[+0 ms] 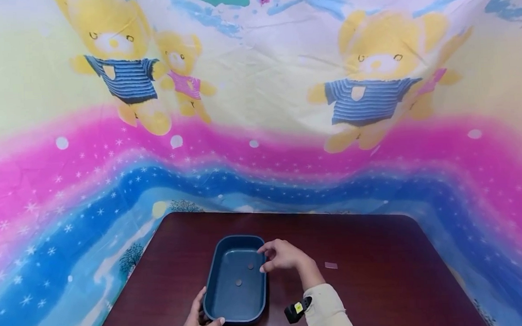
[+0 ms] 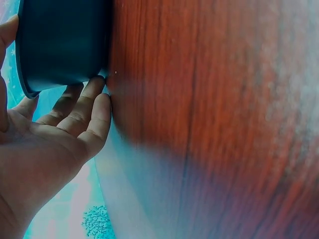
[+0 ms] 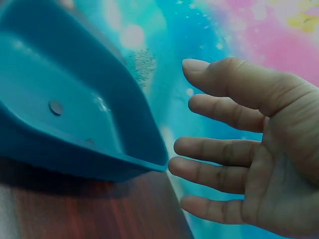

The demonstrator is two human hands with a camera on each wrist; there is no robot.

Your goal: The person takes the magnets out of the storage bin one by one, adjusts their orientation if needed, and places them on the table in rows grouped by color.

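Note:
A dark blue rectangular tray (image 1: 236,307) with rounded corners lies on the table, its walls raised. On its floor are two small round coin-like discs, one disc (image 1: 238,282) nearer the front and another disc (image 1: 250,266) farther back. My left hand (image 1: 198,321) grips the tray's near left corner, thumb at the near side and fingers along the left wall. In the left wrist view its fingertips (image 2: 94,84) touch the tray's lower edge. At the far right rim is my right hand (image 1: 282,254); the right wrist view shows its fingers spread and holding nothing.
A small clear or pinkish rectangular piece (image 1: 331,265) lies on the brown wooden table (image 1: 380,284), right of the right hand. Behind the table hangs a cloth (image 1: 258,100) printed with bears. A black device (image 1: 298,309) is strapped to the right wrist.

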